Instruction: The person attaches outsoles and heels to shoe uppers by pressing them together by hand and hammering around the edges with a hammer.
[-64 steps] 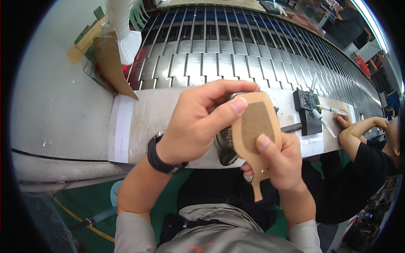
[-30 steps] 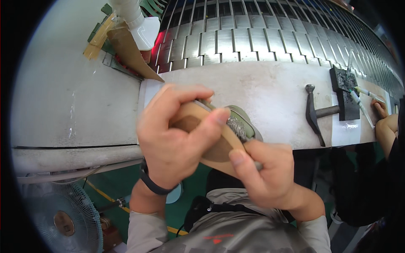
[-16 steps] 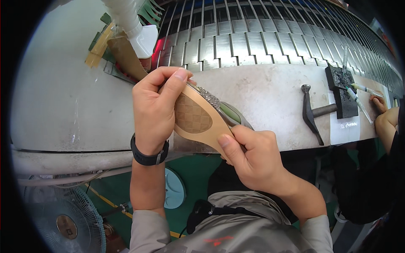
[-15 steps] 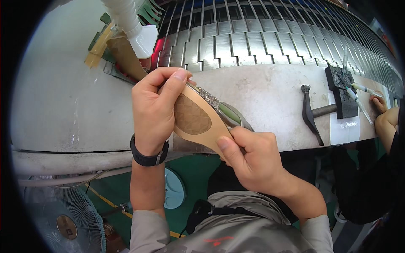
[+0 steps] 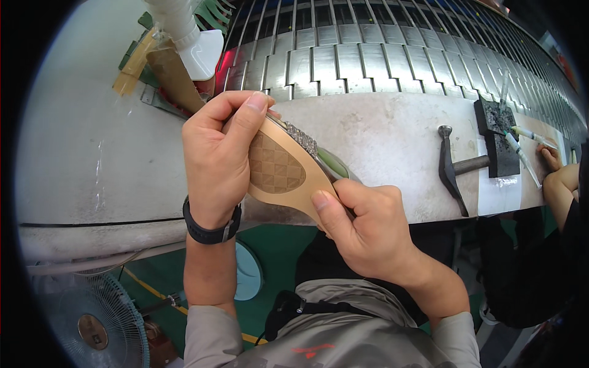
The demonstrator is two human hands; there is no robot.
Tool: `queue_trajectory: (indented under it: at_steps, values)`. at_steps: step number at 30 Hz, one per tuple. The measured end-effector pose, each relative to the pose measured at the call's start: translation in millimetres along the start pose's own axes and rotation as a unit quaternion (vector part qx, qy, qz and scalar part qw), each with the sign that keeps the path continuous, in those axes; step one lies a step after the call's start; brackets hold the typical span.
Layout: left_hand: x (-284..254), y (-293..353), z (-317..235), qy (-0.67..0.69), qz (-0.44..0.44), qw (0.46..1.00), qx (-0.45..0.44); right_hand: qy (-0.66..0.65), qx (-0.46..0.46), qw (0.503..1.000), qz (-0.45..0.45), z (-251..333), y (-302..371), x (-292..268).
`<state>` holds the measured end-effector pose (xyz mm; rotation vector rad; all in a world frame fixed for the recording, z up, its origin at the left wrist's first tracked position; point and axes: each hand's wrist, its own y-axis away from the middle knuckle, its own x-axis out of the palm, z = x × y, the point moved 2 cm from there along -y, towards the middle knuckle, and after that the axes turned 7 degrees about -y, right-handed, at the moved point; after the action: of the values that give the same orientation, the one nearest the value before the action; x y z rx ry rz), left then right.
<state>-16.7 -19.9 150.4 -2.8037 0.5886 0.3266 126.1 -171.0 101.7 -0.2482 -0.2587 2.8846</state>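
Two hands hold one tan-soled shoe (image 5: 285,175) sole-up above the near edge of the worktop (image 5: 380,141): the right hand (image 5: 368,230) has its fingers closed on the narrow heel end with the thumb pressed on the sole, and the left hand (image 5: 218,156) wraps its fingers around the broad toe end. Judging by this grip, the work goes best with the thumbs pressing evenly along the sole's edge while both hands keep it from twisting. Its long axis runs diagonally, toe up and left toward the white tube (image 5: 184,30), heel down and right; farther off lie a hammer (image 5: 457,168) and a black block (image 5: 498,138).
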Motion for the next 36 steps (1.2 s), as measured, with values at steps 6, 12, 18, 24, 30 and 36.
queue_trajectory:
  at_steps: [6, 12, 18, 24, 30, 36]
  values:
    - [15, 5, -21, -0.07, -0.007, 0.997, 0.017, 0.19, 0.019, 0.981, 0.027, 18, 1, -38]
    - [62, 15, -70, -0.001, 0.175, 0.972, 0.155, 0.073, 0.0, 0.996, 0.051, 59, -31, -77]
    - [57, 10, 60, 0.264, 0.167, 0.943, -0.111, -0.042, 0.116, 0.991, -0.052, 8, -2, -137]
    - [86, 59, 105, 0.311, 0.07, 0.933, -0.167, -0.407, 0.145, 0.875, -0.219, -25, 99, -79]
    - [59, 17, 91, 0.112, 0.101, 0.988, 0.036, -0.046, 0.099, 0.99, -0.094, -39, 105, -64]
    - [79, 17, 73, 0.107, 0.177, 0.976, 0.073, 0.191, -0.074, 0.979, 0.018, 36, -4, -50]
